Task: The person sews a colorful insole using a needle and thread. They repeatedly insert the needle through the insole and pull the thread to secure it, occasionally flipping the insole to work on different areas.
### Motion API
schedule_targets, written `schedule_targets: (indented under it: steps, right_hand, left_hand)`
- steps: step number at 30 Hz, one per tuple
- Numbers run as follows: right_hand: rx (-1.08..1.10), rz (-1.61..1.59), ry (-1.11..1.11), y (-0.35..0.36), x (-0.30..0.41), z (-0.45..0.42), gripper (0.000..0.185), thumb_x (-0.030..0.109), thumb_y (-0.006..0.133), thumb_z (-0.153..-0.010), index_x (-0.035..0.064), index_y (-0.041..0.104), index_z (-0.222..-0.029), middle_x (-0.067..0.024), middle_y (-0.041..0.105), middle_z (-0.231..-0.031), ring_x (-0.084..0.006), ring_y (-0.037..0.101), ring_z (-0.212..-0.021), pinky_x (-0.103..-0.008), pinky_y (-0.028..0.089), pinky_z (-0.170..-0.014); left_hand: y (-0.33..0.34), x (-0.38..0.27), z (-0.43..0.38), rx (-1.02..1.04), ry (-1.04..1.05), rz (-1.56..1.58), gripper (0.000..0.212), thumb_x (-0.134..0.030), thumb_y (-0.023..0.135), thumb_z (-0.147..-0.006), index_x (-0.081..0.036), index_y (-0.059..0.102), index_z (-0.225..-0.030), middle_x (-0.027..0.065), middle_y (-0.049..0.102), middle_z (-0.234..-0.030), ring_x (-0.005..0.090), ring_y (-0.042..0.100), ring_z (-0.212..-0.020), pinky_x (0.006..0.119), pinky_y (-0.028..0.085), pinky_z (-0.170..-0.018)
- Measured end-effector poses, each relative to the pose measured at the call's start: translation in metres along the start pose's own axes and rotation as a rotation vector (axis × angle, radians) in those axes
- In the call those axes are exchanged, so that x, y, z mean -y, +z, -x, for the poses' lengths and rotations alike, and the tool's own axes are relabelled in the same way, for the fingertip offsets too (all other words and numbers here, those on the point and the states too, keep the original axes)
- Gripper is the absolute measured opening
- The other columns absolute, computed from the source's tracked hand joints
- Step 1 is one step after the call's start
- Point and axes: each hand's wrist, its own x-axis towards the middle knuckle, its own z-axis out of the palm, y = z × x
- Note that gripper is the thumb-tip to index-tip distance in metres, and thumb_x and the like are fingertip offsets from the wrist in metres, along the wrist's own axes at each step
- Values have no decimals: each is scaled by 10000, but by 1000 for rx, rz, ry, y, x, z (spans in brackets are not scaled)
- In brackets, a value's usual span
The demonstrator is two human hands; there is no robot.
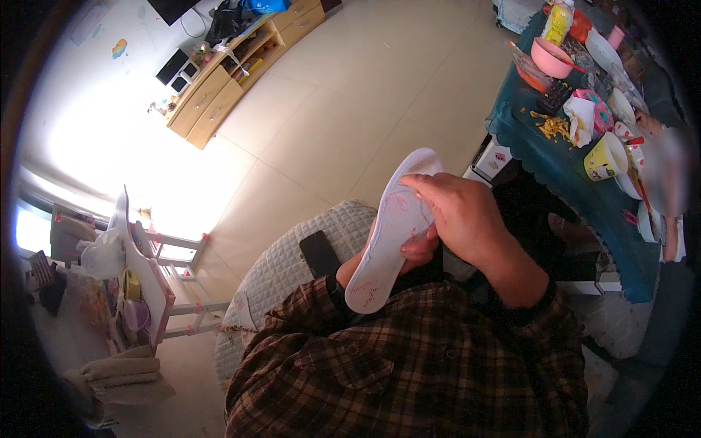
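A white shoe insole with pink and red stitching is held at a tilt before my chest. My left hand grips it from behind; its fingers show at the right edge, and the insole hides most of the hand. My right hand is at the upper right of the insole, thumb or finger laid on the upper face. Whether a needle is between those fingers is too small to tell. A black smartphone lies on a quilted cover left of the insole. Beside my sleeve lies a pale flat piece with a pink motif.
At right, a table with a teal cloth bears a pink bowl, fries and a yellow paper cup. A blurred person is beyond it. A wooden cabinet stands at the wall; a small desk is at left.
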Motion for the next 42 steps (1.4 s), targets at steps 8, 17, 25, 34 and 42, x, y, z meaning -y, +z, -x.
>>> schedule_targets:
  steps: [8,17,25,34,42]
  right_hand:
    - [147,14,12,3,0,2,135,72,563,-772,51,568,-905,-130,617,-800,-301,599,-741,-362,479,-624]
    - [185,64,42,5,0,1,96,105,547,-804,49,570,-879,-131,624,-809,-307,606,-741,-379,484,-640]
    - [178,99,35,7,-1,2,111,136,538,-819,55,576,-884,-134,621,-799,-308,609,-734,-384,488,-659]
    - [208,90,75,6,0,2,105,137,537,-823,56,575,-878,-130,619,-786,-311,608,-724,-378,486,-634]
    - [190,81,55,5,0,2,101,138,537,-822,56,574,-868,-134,619,-788,-312,608,-718,-378,487,-627]
  left_hand:
    - [-5,6,6,-6,71,135,600,-563,382,-811,0,448,-1009,139,452,-569,179,406,-417,246,319,-370]
    - [3,3,2,20,74,131,569,-543,360,-838,-24,420,-1064,134,438,-556,179,406,-415,246,325,-372]
    - [-2,4,4,-23,70,128,571,-545,341,-851,-25,409,-1078,135,431,-549,180,402,-409,246,329,-372]
    - [12,4,2,-4,102,103,561,-509,349,-855,-33,388,-1151,130,441,-554,174,399,-407,252,320,-370]
    - [11,3,5,-106,52,151,532,-501,366,-850,-36,407,-1107,138,442,-560,174,400,-408,249,323,-367]
